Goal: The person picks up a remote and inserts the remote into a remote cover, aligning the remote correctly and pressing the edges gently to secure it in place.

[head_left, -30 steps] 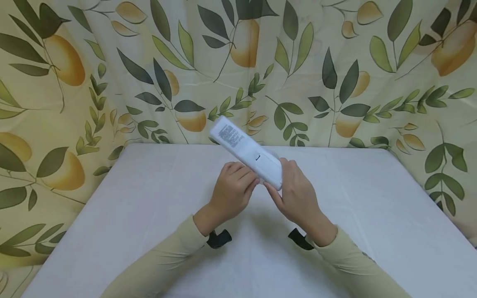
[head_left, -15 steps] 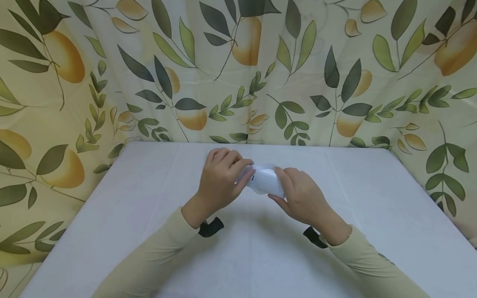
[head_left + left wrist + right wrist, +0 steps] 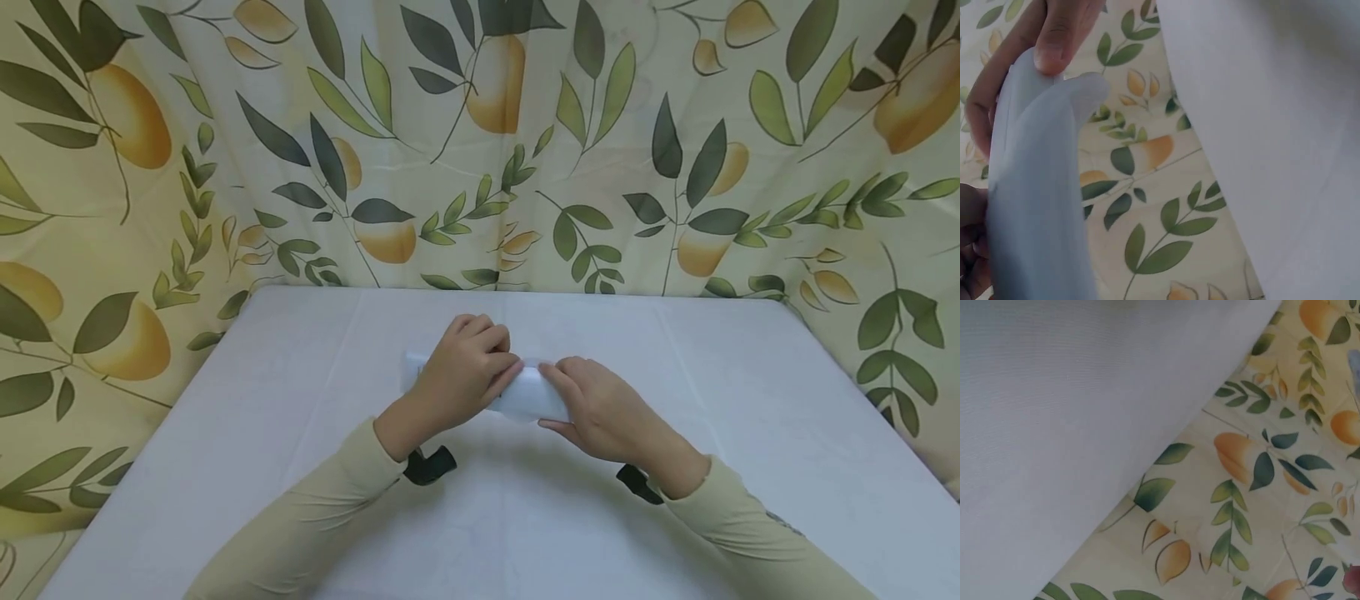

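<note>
A long white remote control (image 3: 538,393) is held level between both hands above the table, its back facing up. My right hand (image 3: 611,410) grips its right end, thumb on top and fingers at the far and near edges. Across its middle lies my left hand (image 3: 459,375), thumb and forefinger pinching at the upper edge and hiding much of the remote. In the left wrist view, a pale translucent cover (image 3: 1054,125) curls away from the remote near the right thumb (image 3: 1051,57). Only a fingertip (image 3: 1352,580) shows in the right wrist view.
A white-covered table (image 3: 510,525) spreads beneath the hands. Behind it hangs a curtain (image 3: 480,167) printed with leaves and orange fruit. Dark straps (image 3: 430,465) sit at both wrists, below the pale sleeves.
The remote has come down from a slanted, raised pose to lie nearly level. My left hand went from below its edge to over its middle; the right hand kept its end and shifted lower.
</note>
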Demonstrator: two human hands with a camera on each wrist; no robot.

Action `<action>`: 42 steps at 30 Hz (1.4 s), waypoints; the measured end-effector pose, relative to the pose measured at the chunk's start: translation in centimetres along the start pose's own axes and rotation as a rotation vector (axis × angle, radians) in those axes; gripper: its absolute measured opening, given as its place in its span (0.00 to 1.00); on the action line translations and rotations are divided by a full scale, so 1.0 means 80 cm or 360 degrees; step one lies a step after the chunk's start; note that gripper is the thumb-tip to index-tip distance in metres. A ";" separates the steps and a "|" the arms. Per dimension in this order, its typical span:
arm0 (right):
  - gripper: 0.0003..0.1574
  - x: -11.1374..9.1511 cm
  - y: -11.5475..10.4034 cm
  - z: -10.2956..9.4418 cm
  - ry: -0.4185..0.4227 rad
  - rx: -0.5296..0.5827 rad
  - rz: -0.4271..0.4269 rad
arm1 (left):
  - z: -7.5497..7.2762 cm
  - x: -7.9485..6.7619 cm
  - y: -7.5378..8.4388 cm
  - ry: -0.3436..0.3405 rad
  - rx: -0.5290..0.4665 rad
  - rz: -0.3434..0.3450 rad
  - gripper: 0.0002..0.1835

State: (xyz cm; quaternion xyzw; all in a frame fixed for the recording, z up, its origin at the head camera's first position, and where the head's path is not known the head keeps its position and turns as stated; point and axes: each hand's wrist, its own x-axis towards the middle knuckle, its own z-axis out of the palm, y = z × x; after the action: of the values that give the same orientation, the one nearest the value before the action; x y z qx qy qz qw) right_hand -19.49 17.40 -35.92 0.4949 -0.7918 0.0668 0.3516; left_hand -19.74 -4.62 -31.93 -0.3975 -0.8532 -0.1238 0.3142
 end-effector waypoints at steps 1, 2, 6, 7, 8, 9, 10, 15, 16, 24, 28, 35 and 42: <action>0.34 -0.001 0.000 0.000 -0.0017 0.0028 -0.0001 | 0.002 -0.001 0.000 0.0007 -0.0028 0.0006 0.07; 0.34 -0.003 0.000 0.001 -0.0034 0.0056 0.0003 | 0.004 -0.002 0.001 0.0018 -0.0056 0.0010 0.07; 0.34 -0.004 -0.002 0.001 -0.0096 0.0138 0.0017 | 0.010 -0.003 0.003 0.0054 -0.0128 0.0019 0.07; 0.34 -0.004 -0.003 0.001 -0.0110 0.0149 0.0020 | 0.011 -0.003 0.003 0.0064 -0.0141 0.0020 0.07; 0.34 -0.003 -0.003 0.000 -0.0119 0.0159 0.0023 | 0.011 -0.003 0.004 0.0073 -0.0153 0.0023 0.07; 0.35 -0.002 -0.004 0.000 -0.0126 0.0166 0.0023 | 0.012 -0.003 0.004 0.0081 -0.0162 0.0025 0.07; 0.35 -0.001 -0.004 0.000 -0.0131 0.0173 0.0024 | 0.012 -0.003 0.005 0.0088 -0.0168 0.0028 0.07; 0.34 0.003 -0.007 0.002 -0.0110 0.0197 0.0005 | 0.012 0.000 0.008 0.0117 -0.0166 0.0037 0.08; 0.34 0.003 -0.007 0.002 -0.0103 0.0198 -0.0001 | 0.012 0.000 0.009 0.0119 -0.0166 0.0037 0.08; 0.34 0.004 -0.004 0.003 -0.0036 0.0144 -0.0035 | 0.011 -0.001 0.012 0.0090 -0.0102 -0.0062 0.08; 0.34 0.003 -0.002 0.003 -0.0015 0.0080 -0.0061 | 0.004 -0.001 0.006 0.0017 -0.0017 -0.0085 0.08; 0.34 -0.005 0.002 0.000 -0.0001 0.0071 -0.0091 | -0.010 -0.002 -0.012 -0.0229 -0.0011 -0.0293 0.11; 0.31 -0.002 0.004 0.000 0.0056 0.0077 -0.0157 | -0.010 -0.005 -0.008 -0.0338 -0.0331 -0.0238 0.11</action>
State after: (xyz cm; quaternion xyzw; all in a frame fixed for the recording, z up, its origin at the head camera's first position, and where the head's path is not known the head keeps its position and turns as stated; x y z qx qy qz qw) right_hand -19.68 17.68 -35.95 0.5405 -0.7584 0.0773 0.3561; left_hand -19.65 -5.64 -31.59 -0.3740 -0.8915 -0.1917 0.1693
